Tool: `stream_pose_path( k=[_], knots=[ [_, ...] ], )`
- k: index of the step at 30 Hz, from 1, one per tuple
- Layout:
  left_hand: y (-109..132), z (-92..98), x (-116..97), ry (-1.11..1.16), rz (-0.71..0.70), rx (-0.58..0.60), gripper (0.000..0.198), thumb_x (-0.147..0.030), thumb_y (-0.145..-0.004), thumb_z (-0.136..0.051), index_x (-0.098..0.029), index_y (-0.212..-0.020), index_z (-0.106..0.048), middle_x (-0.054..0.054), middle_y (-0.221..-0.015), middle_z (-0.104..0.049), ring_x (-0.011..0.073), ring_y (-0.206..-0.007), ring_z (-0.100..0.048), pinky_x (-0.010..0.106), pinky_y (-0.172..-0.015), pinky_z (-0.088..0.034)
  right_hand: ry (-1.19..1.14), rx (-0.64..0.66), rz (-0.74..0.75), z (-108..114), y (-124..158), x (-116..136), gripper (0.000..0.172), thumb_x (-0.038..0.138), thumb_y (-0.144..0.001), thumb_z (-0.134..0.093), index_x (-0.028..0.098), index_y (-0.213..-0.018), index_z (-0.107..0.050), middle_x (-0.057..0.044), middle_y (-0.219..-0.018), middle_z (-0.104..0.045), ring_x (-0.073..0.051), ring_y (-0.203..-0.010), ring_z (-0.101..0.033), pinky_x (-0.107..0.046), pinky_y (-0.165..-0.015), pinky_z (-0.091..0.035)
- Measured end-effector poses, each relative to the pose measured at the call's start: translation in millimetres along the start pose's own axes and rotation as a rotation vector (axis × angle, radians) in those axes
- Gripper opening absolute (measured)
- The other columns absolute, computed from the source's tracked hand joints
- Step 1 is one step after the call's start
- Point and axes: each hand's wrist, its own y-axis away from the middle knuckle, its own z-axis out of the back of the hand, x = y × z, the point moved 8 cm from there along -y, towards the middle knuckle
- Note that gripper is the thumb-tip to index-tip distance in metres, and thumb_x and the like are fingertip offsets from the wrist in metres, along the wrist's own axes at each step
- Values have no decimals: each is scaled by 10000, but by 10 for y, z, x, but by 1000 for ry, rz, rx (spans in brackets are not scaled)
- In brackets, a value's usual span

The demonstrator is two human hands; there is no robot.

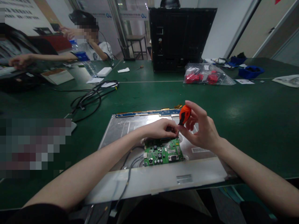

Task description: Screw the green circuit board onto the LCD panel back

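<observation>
A silver monitor back panel (205, 169) lies flat on the green table in front of me. A green circuit board (163, 153) sits on its middle. My right hand (201, 129) is closed round an orange-handled screwdriver (184, 114), held upright with its tip down at the board's far edge. My left hand (160, 129) rests at the same edge with its fingers pinched together beside the tip; what they hold is hidden. Grey cables (130, 166) run from the board's left side toward me.
A black monitor shell (182, 37) stands upright at the back. A plastic bag with red parts (205, 76) lies to its right, blue items (251, 71) farther right. Black cables (93, 96) coil at the left. Two other people sit at the far left.
</observation>
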Motion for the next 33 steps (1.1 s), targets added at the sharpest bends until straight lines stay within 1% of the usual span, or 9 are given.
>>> stream_pose_path(
  k=[4,9,14,18,26,33],
  knots=[
    [2,1,19,-5,16,7,24,-151,-883,-710,-173,-880,-720,10,-866,-694,176,-831,-630,286,-780,-467,-40,-16,-39,12,18,-4,806,110,-925,-590,260,-1625,-221,0,-895,-648,-112,-514,-560,-231,-415,-500],
    [8,0,25,3,29,16,56,-129,-866,-718,-172,-899,-730,3,-876,-703,174,-849,-636,277,-801,-475,-90,-15,-81,3,58,-37,867,107,-898,-594,252,-1644,-176,-14,-887,-665,-146,-559,-607,-246,-424,-524],
    [8,-2,11,18,22,13,75,-97,-864,-697,-171,-862,-712,-14,-817,-671,150,-785,-605,256,-755,-460,-29,-13,-58,17,21,-27,835,176,-937,-653,274,-1636,-207,1,-893,-663,-110,-506,-558,-225,-418,-493],
    [2,-2,7,23,23,15,70,-102,-853,-704,-172,-857,-711,-11,-822,-677,152,-778,-604,253,-737,-452,17,-21,-28,34,-8,-10,780,213,-977,-654,296,-1632,-238,23,-867,-655,-94,-490,-545,-207,-431,-490],
    [10,6,-2,22,13,11,57,-121,-849,-706,-174,-867,-716,-1,-846,-690,158,-790,-612,281,-780,-464,23,-22,-40,31,2,7,780,189,-989,-597,242,-1656,-196,12,-801,-668,-129,-493,-569,-234,-421,-511],
    [6,1,1,7,10,8,82,-96,-855,-709,-177,-858,-709,-6,-844,-685,152,-791,-612,281,-803,-471,13,5,-48,9,-2,-11,764,204,-997,-572,237,-1655,-185,0,-818,-674,-129,-494,-565,-233,-407,-491]
  ],
)
